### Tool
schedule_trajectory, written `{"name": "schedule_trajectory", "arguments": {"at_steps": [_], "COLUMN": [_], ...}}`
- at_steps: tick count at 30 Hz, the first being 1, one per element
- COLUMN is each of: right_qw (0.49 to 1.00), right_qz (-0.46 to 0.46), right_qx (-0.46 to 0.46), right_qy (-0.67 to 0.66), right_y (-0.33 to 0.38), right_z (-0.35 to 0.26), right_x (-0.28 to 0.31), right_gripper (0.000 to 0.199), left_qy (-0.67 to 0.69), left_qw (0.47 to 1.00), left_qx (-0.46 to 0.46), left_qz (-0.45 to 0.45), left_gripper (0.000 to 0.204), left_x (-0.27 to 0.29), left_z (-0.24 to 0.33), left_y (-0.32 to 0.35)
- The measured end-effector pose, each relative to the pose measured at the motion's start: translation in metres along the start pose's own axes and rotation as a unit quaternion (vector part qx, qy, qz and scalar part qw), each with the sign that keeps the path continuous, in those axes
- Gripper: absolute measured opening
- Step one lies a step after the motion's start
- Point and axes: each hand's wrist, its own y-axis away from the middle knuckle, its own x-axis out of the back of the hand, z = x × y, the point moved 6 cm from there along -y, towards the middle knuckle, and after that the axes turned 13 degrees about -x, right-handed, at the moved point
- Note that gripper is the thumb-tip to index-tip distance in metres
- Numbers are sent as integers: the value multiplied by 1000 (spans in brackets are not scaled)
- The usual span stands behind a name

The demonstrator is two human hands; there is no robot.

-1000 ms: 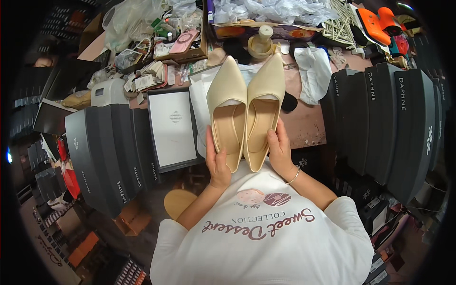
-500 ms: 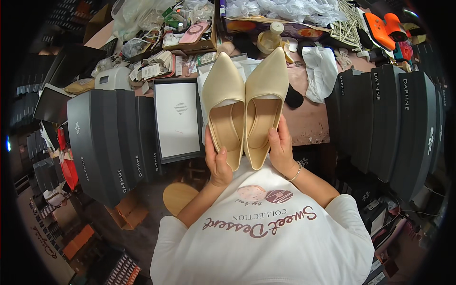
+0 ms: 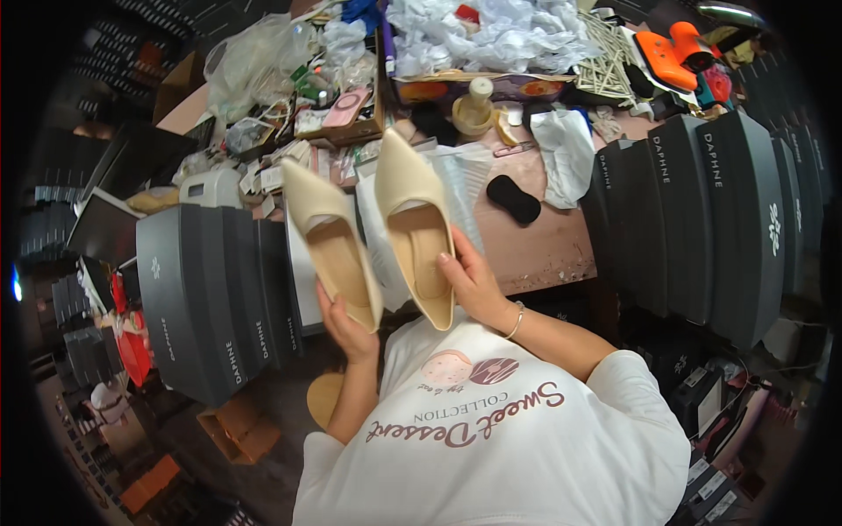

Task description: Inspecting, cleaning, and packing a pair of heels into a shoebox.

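Parted now, both hands (image 3: 474, 285) hold smooth, pointed beige pumps (image 3: 417, 228).

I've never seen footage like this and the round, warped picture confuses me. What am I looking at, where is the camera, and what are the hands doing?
There is no machine here: a person wears a wide-angle camera on the head, looking down, so straight edges bend near the rim. The forearms rise from the lower edge. The left hand holds one cream pointed-toe flat shoe by its heel end, and the right hand holds its matching cream shoe, toes pointing away. Beyond them is a cluttered pinkish-brown worktable with crumpled white paper and a black oval pad. Dark grey shoe boxes stacked on edge stand at both sides.
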Motion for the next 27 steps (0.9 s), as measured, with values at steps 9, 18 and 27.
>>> {"name": "schedule_trajectory", "arguments": {"at_steps": [9,18,27], "right_qw": [980,890,845], "right_qz": [-15,-184,-337], "right_qx": [110,277,295], "right_qy": [168,312,291], "right_y": [-10,-29,-68], "right_z": [-41,-88,-91], "right_x": [-15,-36,-54], "right_gripper": [50,42,39], "left_qy": [61,420,503], "left_qw": [915,655,720], "left_qx": [308,587,477], "left_qz": [-255,-223,-41], "left_gripper": [55,52,44], "left_x": [-19,-109,-83], "left_z": [-30,-6,-81], "left_y": [20,33,34]}}
